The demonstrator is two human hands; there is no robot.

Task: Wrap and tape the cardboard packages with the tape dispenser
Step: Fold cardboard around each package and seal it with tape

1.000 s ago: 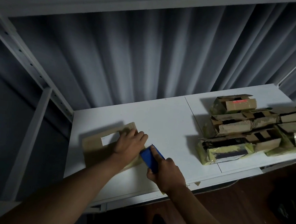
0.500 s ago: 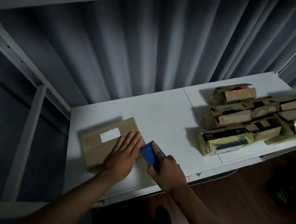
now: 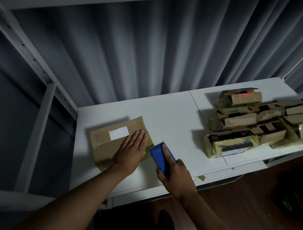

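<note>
On the white shelf point(image 3: 174, 113) the left hand point(image 3: 131, 149) presses flat, fingers straight, on the cardboard package point(image 3: 109, 144) – the right hand point(image 3: 176, 174) grips the blue tape dispenser point(image 3: 159, 155) just beside the package's right edge, possibly touching it – with a pile of taped packages point(image 3: 257, 122) well to the package's right.

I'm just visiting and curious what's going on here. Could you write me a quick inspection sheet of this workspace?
Surface: white shelf top, seam between two panels.
Job's things: flat cardboard package with white label; blue tape dispenser.
Clutter: pile of taped packages at right; tape scrap on front edge.
Hands: left hand flat on package; right hand grips dispenser.
Cables: nothing seen.
Surroundings: grey curtain, white shelf frame.
</note>
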